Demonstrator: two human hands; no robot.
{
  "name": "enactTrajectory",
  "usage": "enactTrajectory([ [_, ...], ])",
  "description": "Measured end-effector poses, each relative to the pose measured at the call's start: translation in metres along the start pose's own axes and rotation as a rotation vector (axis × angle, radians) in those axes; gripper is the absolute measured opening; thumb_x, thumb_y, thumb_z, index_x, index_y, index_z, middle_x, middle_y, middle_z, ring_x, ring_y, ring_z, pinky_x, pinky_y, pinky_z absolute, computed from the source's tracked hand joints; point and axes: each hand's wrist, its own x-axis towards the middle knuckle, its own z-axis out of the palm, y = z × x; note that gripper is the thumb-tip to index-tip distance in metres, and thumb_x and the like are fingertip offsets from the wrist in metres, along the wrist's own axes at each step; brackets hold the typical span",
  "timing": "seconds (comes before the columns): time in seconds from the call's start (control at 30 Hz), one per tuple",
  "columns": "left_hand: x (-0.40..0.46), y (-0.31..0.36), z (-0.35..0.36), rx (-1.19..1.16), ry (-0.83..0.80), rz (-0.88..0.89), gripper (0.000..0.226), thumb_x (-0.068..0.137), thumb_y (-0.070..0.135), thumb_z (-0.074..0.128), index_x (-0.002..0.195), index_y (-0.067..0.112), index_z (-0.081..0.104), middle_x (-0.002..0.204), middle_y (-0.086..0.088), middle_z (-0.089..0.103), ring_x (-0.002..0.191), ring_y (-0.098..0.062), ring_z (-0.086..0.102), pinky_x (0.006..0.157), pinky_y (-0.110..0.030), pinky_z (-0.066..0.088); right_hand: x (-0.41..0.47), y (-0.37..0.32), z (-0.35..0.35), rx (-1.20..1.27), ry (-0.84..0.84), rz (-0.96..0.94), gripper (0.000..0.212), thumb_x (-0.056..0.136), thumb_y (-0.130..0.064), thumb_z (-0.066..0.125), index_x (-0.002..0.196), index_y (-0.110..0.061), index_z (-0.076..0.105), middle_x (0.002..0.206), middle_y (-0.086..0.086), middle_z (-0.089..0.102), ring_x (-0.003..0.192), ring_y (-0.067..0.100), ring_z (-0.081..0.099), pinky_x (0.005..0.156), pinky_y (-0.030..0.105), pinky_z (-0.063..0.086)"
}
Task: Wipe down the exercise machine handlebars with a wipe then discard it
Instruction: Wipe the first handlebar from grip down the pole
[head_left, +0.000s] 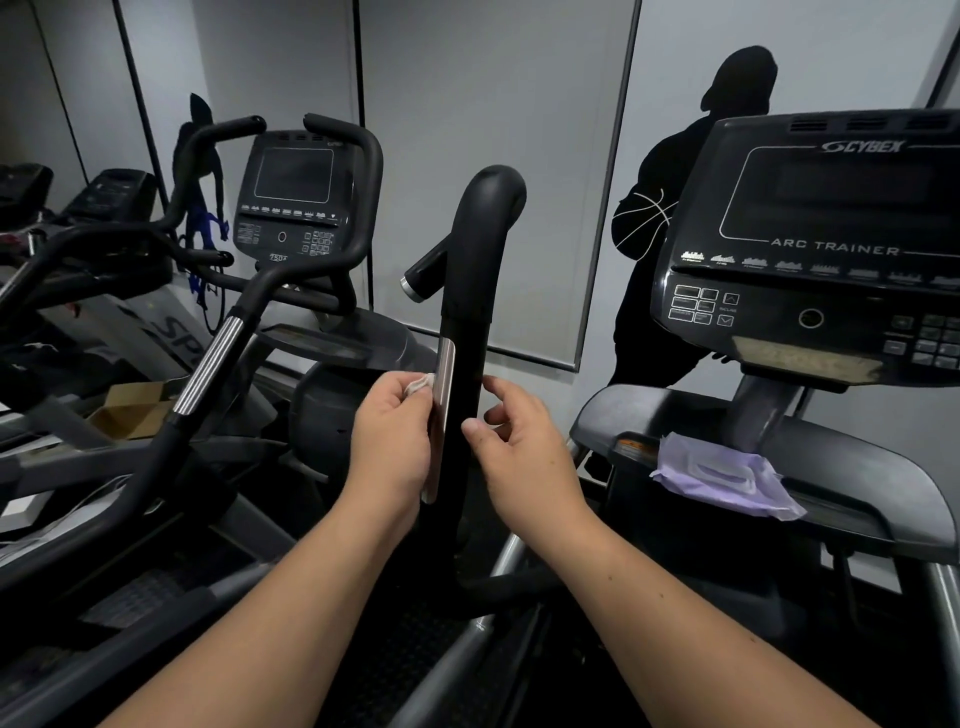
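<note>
Wiping is under way: the wipe (420, 384) sits pinched in the left hand (392, 441) against the metal strip on the handlebar (470, 364). Right of the handlebar, the right hand (519, 441) hovers loosely curled, holding nothing. Next, probably stroke along the handlebar.

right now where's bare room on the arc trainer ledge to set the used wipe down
Bare patch: the dark ledge left of the purple wipe pack, in front of the console post. Another strip runs right of the pack toward the ledge's far end. Crowded: around the upright handlebar, where the left hand holds the wipe and the right hand hovers.
</note>
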Motion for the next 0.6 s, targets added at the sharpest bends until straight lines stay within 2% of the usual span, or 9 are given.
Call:
enactTrajectory([
  [0.13,0.002,0.004,-0.003,-0.002,0.023,0.088,0.012,0.097,0.012,0.058,0.092,0.017,0.068,0.085,-0.008,0.070,0.080,-0.022,0.065,0.078,-0.041,0.057,0.001,0.001,0.000,0.006,-0.006,0.017,0.049,0.098,-0.029,0.062,0.145,-0.032,0.047,0.107,-0.018,0.049,0.097,0.000,0.057,0.077,0.012,0.042],
  [0.2,0.001,0.000,-0.002,0.007,0.012,0.073,0.014,0.098,0.012,0.056,0.093,0.017,0.068,0.085,-0.009,0.070,0.080,-0.022,0.065,0.078,-0.041,0.055,0.000,0.001,0.000,0.008,-0.015,0.028,0.050,0.098,-0.029,0.062,0.145,-0.032,0.047,0.110,-0.017,0.050,0.099,0.000,0.057,0.080,0.014,0.043],
  [0.3,0.000,-0.003,0.000,-0.005,-0.001,-0.039,0.020,0.099,0.011,0.053,0.090,0.017,0.069,0.083,-0.011,0.071,0.081,-0.027,0.065,0.078,-0.045,0.055,0.003,0.002,0.000,0.034,-0.038,0.044,0.051,0.097,-0.028,0.063,0.145,-0.032,0.047,0.121,-0.012,0.053,0.107,0.005,0.059,0.097,0.027,0.050],
  [0.37,0.004,0.001,0.001,-0.013,0.008,-0.023,0.020,0.099,0.009,0.053,0.089,0.017,0.069,0.083,-0.010,0.072,0.080,-0.026,0.066,0.080,-0.045,0.056,0.006,-0.001,0.001,0.121,-0.082,0.035,0.046,0.095,-0.025,0.061,0.138,-0.040,0.052,0.125,-0.010,0.058,0.109,0.006,0.062,0.100,0.034,0.052],
  [0.43,0.008,0.005,0.002,-0.020,0.000,-0.015,0.020,0.099,0.008,0.053,0.089,0.016,0.068,0.084,-0.010,0.071,0.080,-0.025,0.066,0.079,-0.042,0.056,0.009,-0.004,0.001,0.250,-0.138,0.047,0.039,0.094,-0.018,0.055,0.122,-0.044,0.061,0.116,-0.006,0.068,0.101,0.009,0.067,0.093,0.033,0.057],
  [0.5,0.009,0.006,0.000,-0.005,-0.046,-0.061,0.019,0.099,0.010,0.054,0.089,0.016,0.068,0.082,-0.010,0.071,0.076,-0.022,0.066,0.071,-0.037,0.056,0.010,-0.010,-0.001,0.408,-0.194,0.128,0.038,0.097,-0.008,0.046,0.110,-0.036,0.068,0.104,0.001,0.074,0.091,0.010,0.070,0.083,0.031,0.060],
  [0.57,0.009,0.006,-0.002,0.020,-0.092,-0.117,0.018,0.100,0.010,0.054,0.091,0.014,0.068,0.077,-0.007,0.070,0.067,-0.017,0.064,0.059,-0.029,0.054,0.013,-0.014,-0.003,0.532,-0.216,0.206,0.042,0.097,0.000,0.039,0.104,-0.026,0.071,0.092,-0.001,0.076,0.081,0.007,0.071,0.077,0.030,0.060],
  [0.6,0.009,0.006,-0.003,0.026,-0.103,-0.134,0.017,0.100,0.010,0.053,0.092,0.013,0.069,0.076,-0.007,0.070,0.065,-0.016,0.064,0.057,-0.029,0.054,0.017,-0.014,-0.004,0.566,-0.215,0.229,0.043,0.095,0.002,0.038,0.104,-0.023,0.071,0.088,-0.001,0.076,0.077,0.007,0.070,0.075,0.030,0.060],
])
